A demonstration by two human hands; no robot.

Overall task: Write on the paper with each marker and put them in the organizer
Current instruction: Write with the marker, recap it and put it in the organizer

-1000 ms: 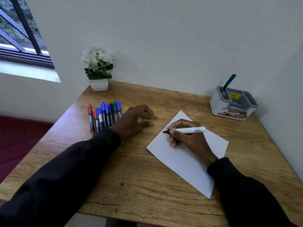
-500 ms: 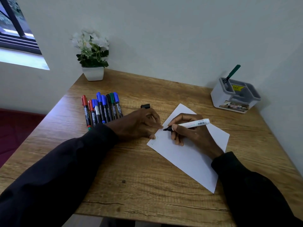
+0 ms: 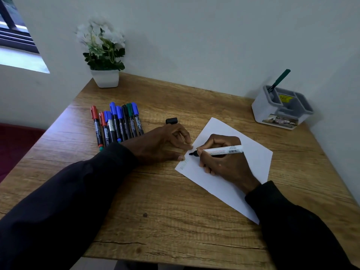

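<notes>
A white sheet of paper lies askew on the wooden desk. My right hand grips a white-barrelled black marker, its uncapped tip down on the paper's left edge, where faint writing shows. My left hand rests on the desk with fingertips on the paper's left edge. The marker's black cap lies just beyond my left hand. Several capped markers, red, blue, black and green, lie in a row at the left. The grey organizer stands at the far right with a green marker in it.
A white pot of white flowers stands at the desk's back left corner. Walls close the desk at the back and right. A window is at the upper left, and a dark red surface lies below the desk's left edge.
My left hand moved right from the marker row to the paper's edge, leaving the black cap on the desk. The marker tip came down onto the paper and faint writing appeared.
</notes>
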